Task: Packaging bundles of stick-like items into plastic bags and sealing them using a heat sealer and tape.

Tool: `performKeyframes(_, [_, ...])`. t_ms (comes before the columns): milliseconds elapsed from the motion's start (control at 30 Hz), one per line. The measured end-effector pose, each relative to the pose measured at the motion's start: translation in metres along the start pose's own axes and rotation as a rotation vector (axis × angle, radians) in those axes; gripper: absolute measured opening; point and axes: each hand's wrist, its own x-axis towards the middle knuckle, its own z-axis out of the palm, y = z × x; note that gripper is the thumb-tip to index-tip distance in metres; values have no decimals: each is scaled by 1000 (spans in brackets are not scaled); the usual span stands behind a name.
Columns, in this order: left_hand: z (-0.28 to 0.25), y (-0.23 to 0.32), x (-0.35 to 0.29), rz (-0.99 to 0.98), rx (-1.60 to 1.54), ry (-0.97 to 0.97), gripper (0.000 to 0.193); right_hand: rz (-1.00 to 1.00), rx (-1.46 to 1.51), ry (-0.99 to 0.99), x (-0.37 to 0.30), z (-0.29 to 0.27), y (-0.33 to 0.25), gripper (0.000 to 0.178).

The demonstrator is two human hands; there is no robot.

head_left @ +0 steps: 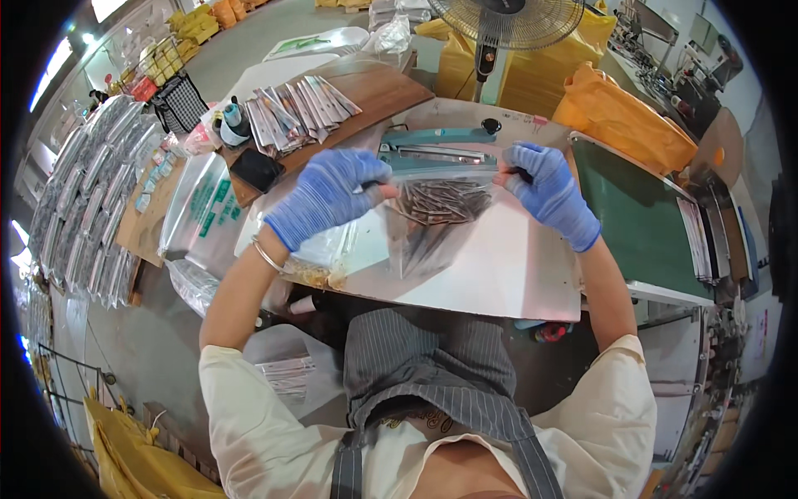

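Note:
My left hand (328,200), in a blue knitted glove with bare fingertips, pinches one upper corner of a clear plastic bag (418,243). The opposite upper corner is between the fingers of my right hand (551,193), gloved the same way. Stretched between both hands, the bag hangs over the white tabletop (499,279). Inside it is a heap of thin brownish-grey pieces (445,201), too small to name surely. Just beyond the bag's top edge lies a teal hand-operated bag sealer (440,135) with a long arm and black knob.
Fanned printed packets (303,112) lie on a brown board at the back left, near a black box (257,170). Clear bags (199,208) are stacked left. A fan (503,21) stands behind the table. On the right is a green surface (628,212) beside an orange sack (623,121).

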Motion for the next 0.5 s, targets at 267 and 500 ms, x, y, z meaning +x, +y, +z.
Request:
performKeyframes(267, [38,1,8,60,-328,188,36,-85,-618,390,17,68,-61,29])
performKeyframes(500, [151,-1,14,-218,-886,212,63,44,-318,164,46,75,30,16])
